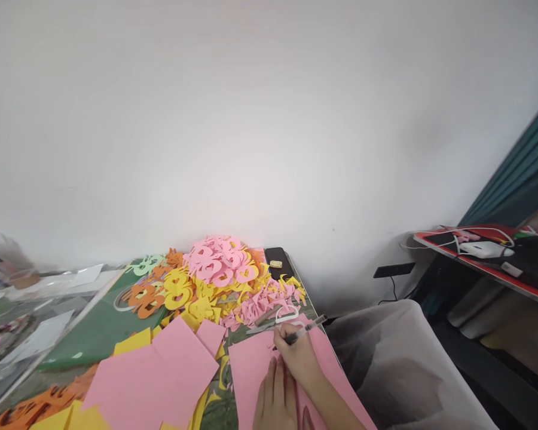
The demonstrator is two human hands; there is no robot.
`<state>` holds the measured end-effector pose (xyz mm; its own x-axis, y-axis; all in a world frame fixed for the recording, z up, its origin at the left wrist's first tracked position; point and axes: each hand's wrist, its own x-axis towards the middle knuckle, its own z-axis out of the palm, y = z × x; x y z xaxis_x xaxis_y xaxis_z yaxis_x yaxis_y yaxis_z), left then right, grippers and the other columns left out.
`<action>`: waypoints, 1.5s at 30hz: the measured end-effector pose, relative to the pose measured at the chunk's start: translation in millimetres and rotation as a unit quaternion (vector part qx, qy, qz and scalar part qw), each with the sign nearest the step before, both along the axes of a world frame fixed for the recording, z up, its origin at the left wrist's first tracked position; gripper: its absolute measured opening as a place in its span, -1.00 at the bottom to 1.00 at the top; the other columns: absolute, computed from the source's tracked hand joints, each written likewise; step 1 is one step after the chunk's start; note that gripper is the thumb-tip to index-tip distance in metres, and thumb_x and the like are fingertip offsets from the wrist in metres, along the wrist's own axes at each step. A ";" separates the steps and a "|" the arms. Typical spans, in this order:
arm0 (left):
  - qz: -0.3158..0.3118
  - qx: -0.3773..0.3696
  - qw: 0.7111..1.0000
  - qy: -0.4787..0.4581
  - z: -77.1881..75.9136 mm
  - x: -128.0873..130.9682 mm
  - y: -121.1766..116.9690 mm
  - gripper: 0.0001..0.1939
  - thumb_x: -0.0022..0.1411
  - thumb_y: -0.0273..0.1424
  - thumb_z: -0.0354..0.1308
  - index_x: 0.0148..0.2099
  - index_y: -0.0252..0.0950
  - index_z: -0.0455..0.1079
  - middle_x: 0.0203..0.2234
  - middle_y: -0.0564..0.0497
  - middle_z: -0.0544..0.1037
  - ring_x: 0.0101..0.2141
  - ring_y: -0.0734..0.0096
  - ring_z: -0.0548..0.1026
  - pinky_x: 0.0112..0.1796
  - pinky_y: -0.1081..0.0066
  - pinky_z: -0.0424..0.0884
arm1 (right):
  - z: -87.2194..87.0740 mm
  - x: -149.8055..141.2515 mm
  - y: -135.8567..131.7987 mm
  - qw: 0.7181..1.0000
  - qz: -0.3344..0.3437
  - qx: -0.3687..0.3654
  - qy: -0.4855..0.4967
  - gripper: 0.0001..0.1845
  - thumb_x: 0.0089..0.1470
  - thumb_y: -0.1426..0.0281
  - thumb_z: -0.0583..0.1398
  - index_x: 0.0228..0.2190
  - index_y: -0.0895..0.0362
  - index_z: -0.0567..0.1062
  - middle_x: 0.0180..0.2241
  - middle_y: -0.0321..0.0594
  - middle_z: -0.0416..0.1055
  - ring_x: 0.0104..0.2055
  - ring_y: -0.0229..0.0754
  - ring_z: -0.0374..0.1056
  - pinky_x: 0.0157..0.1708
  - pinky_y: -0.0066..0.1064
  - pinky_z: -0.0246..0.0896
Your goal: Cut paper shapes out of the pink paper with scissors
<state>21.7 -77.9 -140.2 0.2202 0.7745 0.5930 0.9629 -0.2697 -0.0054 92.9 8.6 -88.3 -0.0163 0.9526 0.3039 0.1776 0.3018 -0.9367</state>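
A sheet of pink paper [246, 364] lies at the front edge of the table. My right hand [298, 353] grips a pen [305, 329], and its tip meets the sheet near a few short dark marks. Flat on the same sheet rests my left hand [275, 394], fingers extended and close together, just below the pen tip. Beyond the sheet's top edge lie scissors with white handles [287, 310], partly behind my right hand.
Cut-out pink paper shapes [219, 260] are heaped against the wall, with yellow ones [178, 288], orange ones [147, 298] and pink scraps [269, 298] around them. More pink sheets [156, 370] lie left. A black phone [278, 257] sits behind. A covered object [399, 358] stands right.
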 end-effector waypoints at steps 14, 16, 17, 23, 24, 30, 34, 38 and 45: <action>-0.005 0.004 1.000 -0.005 6.8 -0.1 -0.9 -0.51 -0.08 -0.47 -0.05 -0.02 -0.35 0.27 -0.09 -0.11 0.42 -0.07 0.18 0.32 -0.22 0.32 0.32 | -4.4 2.8 1.7 0.999 -0.051 -0.005 0.000 -0.63 -0.16 0.37 0.05 -0.76 0.08 -0.07 -0.73 -0.46 -0.15 -0.65 -0.36 -0.12 -0.65 -0.49 -0.17; -0.004 0.003 1.000 -0.001 7.3 -0.2 -1.0 -0.51 -0.09 -0.47 -0.05 -0.02 -0.35 0.28 -0.09 -0.11 0.42 -0.07 0.18 0.33 -0.22 0.32 0.32 | -4.9 3.0 1.8 0.998 -0.057 -0.005 0.004 -0.63 -0.16 0.37 0.06 -0.76 0.08 -0.07 -0.73 -0.46 -0.15 -0.65 -0.37 -0.13 -0.65 -0.49 -0.18; -0.003 0.001 1.000 -0.001 7.4 -0.1 -1.1 -0.50 -0.09 -0.47 -0.05 -0.02 -0.35 0.27 -0.09 -0.11 0.41 -0.07 0.19 0.33 -0.22 0.32 0.32 | -5.4 3.6 2.2 0.998 -0.065 -0.005 0.006 -0.63 -0.17 0.37 0.06 -0.76 0.08 -0.07 -0.73 -0.46 -0.16 -0.64 -0.37 -0.14 -0.65 -0.49 -0.18; -0.007 -0.006 1.000 -0.023 3.9 0.0 -0.7 -0.48 -0.09 -0.46 -0.05 0.01 -0.35 0.25 -0.07 -0.11 0.40 -0.04 0.17 0.30 -0.17 0.30 0.30 | -6.1 6.0 3.8 0.996 -0.090 -0.014 0.012 -0.64 -0.15 0.38 0.04 -0.75 0.08 -0.07 -0.73 -0.46 -0.17 -0.65 -0.37 -0.15 -0.66 -0.49 -0.19; -0.010 -0.007 1.000 -0.025 3.3 -0.1 -0.6 -0.47 -0.09 -0.46 -0.05 0.01 -0.35 0.25 -0.07 -0.11 0.40 -0.04 0.17 0.29 -0.17 0.30 0.30 | -5.5 5.7 3.5 0.996 -0.087 -0.014 0.011 -0.63 -0.16 0.38 0.05 -0.76 0.08 -0.08 -0.74 -0.46 -0.16 -0.64 -0.36 -0.14 -0.66 -0.49 -0.18; -0.010 -0.017 0.999 -0.034 5.6 0.9 -1.8 -0.48 -0.07 -0.46 -0.04 0.02 -0.35 0.25 -0.06 -0.11 0.39 -0.03 0.17 0.28 -0.15 0.30 0.29 | -0.9 7.5 0.6 0.995 -0.099 -0.025 0.022 -0.64 -0.15 0.35 0.05 -0.74 0.07 -0.07 -0.72 -0.46 -0.19 -0.64 -0.37 -0.18 -0.66 -0.49 -0.21; -0.010 -0.023 0.999 -0.039 8.3 1.4 -2.7 -0.48 -0.08 -0.45 -0.05 0.02 -0.37 0.24 -0.05 -0.12 0.37 -0.03 0.17 0.28 -0.15 0.29 0.30 | 1.1 7.7 0.0 0.995 -0.090 -0.036 0.025 -0.65 -0.10 0.37 0.02 -0.73 0.07 -0.07 -0.73 -0.47 -0.18 -0.66 -0.37 -0.15 -0.66 -0.49 -0.19; -0.016 -0.023 0.999 -0.024 7.4 -0.2 -2.2 -0.47 -0.10 -0.47 -0.05 0.01 -0.37 0.25 -0.06 -0.13 0.38 -0.03 0.16 0.28 -0.17 0.29 0.31 | 1.7 3.8 0.2 0.999 -0.037 -0.030 0.016 -0.63 -0.14 0.37 0.05 -0.76 0.08 -0.06 -0.76 -0.47 -0.16 -0.67 -0.37 -0.12 -0.65 -0.50 -0.17; -0.006 -0.015 1.000 -0.009 6.9 1.2 -2.2 -0.50 -0.11 -0.47 -0.04 -0.03 -0.35 0.27 -0.08 -0.13 0.40 -0.06 0.15 0.30 -0.21 0.29 0.33 | 1.0 1.7 0.3 0.999 0.021 -0.020 0.016 -0.62 -0.15 0.38 0.06 -0.79 0.09 -0.04 -0.77 -0.47 -0.12 -0.69 -0.39 -0.09 -0.68 -0.52 -0.13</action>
